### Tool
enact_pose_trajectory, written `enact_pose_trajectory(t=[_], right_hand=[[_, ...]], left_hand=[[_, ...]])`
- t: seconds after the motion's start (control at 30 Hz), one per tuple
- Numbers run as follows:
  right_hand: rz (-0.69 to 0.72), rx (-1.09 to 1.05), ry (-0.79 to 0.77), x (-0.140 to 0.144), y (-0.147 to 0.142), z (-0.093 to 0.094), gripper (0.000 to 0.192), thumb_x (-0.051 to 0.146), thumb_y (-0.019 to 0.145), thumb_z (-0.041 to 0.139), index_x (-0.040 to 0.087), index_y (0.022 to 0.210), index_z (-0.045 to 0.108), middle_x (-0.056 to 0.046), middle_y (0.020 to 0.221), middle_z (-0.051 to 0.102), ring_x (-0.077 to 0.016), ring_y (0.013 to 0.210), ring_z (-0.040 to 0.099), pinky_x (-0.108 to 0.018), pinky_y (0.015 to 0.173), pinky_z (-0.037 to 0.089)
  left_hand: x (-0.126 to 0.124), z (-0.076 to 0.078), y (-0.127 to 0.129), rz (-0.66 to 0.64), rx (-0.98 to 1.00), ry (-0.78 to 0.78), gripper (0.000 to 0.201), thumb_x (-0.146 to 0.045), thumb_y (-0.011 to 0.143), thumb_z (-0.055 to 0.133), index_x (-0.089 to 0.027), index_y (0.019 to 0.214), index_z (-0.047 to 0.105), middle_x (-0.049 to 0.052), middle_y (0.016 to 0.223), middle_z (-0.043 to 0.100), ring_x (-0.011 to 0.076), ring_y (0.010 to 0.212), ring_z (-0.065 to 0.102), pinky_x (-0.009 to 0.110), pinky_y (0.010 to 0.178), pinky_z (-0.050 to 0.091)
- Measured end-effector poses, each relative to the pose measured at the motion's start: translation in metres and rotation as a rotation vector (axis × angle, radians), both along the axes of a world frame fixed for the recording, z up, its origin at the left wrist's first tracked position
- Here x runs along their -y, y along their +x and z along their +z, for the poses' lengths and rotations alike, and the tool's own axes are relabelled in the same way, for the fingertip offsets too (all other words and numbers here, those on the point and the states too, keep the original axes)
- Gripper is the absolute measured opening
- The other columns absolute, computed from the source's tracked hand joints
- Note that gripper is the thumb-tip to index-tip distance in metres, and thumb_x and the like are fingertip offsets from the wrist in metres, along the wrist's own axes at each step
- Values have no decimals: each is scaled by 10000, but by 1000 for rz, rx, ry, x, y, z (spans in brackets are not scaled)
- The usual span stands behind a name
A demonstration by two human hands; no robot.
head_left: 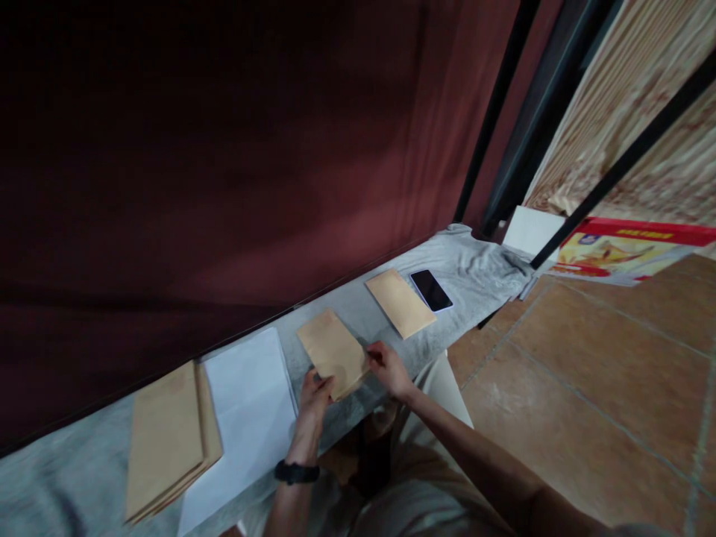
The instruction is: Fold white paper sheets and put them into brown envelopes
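A small brown paper envelope [333, 347] lies tilted on the grey cloth between my hands, its near edge slightly raised and looking layered. My left hand [316, 394] pinches its near left corner between thumb and fingers. At the right corner, my right hand [387, 367] has its fingers closed on the edge. Another flat brown envelope [400, 303] rests just beyond, to the right. White paper sheets [246, 418] lie to the left of my left hand, partly beside a stack of larger brown envelopes [165, 440].
A phone [431, 290] with a dark screen lies by the far envelope. Grey cloth [475, 261] covers the narrow bench, against a dark red curtain [335, 186]. Black poles [632, 160] and a red-and-yellow printed box [626, 250] stand right, above the tiled floor [587, 373].
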State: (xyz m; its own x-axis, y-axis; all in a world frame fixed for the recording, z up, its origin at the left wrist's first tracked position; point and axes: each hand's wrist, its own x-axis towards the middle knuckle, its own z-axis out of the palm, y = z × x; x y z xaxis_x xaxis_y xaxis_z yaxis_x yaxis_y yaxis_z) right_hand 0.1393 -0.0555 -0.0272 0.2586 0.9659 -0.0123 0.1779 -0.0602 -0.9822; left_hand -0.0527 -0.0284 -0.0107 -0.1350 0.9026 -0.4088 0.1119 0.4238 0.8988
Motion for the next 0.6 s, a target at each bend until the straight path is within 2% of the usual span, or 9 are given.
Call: enact_pose_trajectory(t=[0.13,0.23,0.3,0.37,0.43,0.5,0.6], right_hand=[[171,381,208,5,5,-2,344,165,886,534,203,1199,671,-109,1254,667,-253,1171,613,-428,1045,486],[332,610,334,5,5,-5,385,181,947,532,215,1318,629,-107,1377,633,-245,1285,573,-446,1118,441],[362,692,374,5,4,-9,380,216,968,544,228,1340,624,-107,1400,626,-249,1299,572,-464,1132,430],[353,734,390,5,3,-12,387,225,972,548,224,1351,623,-112,1416,616,-256,1295,580,-474,1136,429],[340,749,395,5,2,-14,403,216,960,560,211,1359,622,-118,1424,610,-263,1288,587,-480,1140,428],[331,752,395,6,0,-14,417,199,944,572,213,1358,624,-118,1422,612,-264,1278,595,-482,1142,428],[329,758,386,6,-2,-12,409,187,947,559,232,1347,628,-104,1413,621,-253,1276,597,-473,1147,428]], left_hand=[[-4,0,2,-31,-78,-47,483,-132,711,720,-205,1151,532,-11,697,694,165,524,605,245,473,401],[0,2,-2,-39,-132,-44,523,-145,744,696,-205,1229,510,13,734,701,195,594,638,284,536,452],[4,5,-5,-56,-282,10,505,-203,775,685,-196,1254,523,30,758,695,237,700,674,342,640,506],[4,8,-5,-102,-530,180,437,-288,838,628,-182,1257,559,76,867,699,288,872,690,420,787,530],[-4,11,-1,-204,-735,436,401,-323,911,519,-170,1275,588,142,1078,688,320,1079,654,482,942,503],[-23,10,6,-342,-797,659,441,-301,953,428,-160,1346,571,179,1315,619,322,1279,559,499,1073,440],[-66,3,18,-494,-861,781,535,-307,983,357,-161,1491,445,149,1534,489,288,1475,369,513,1199,312]])
